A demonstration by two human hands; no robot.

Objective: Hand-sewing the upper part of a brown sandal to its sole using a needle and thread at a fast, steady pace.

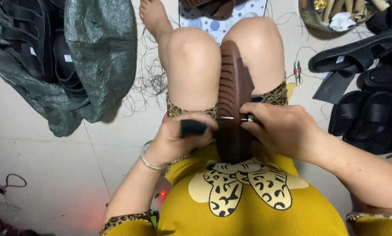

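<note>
Clenched on both sides: the left hand (175, 140) is closed around a short black tool handle (193, 127), and the right hand (282, 130) pinches the thin metal needle (232, 118) where it meets the brown ribbed rubber shoe sole (233, 102). That sole stands on edge between the knees, tread turned left, its near end against the yellow shirt. Far left lies a big dark green woven sack (95, 57) stuffed with black sandals; at the right a heap of black sandals (371, 100) spreads along the floor. Loose black thread (150, 81) tangles on the tiles by the left leg, and small red-handled snips (297, 71) lie just beyond the right thigh.

Doing this well, by my reading, means squeezing the knees so the sole can't twist, driving the handle straight across and level with the needle, and keeping the right fingertips (247, 119) beside the tip, never in front of it. A silver bangle (147, 161) rides the left wrist.
</note>
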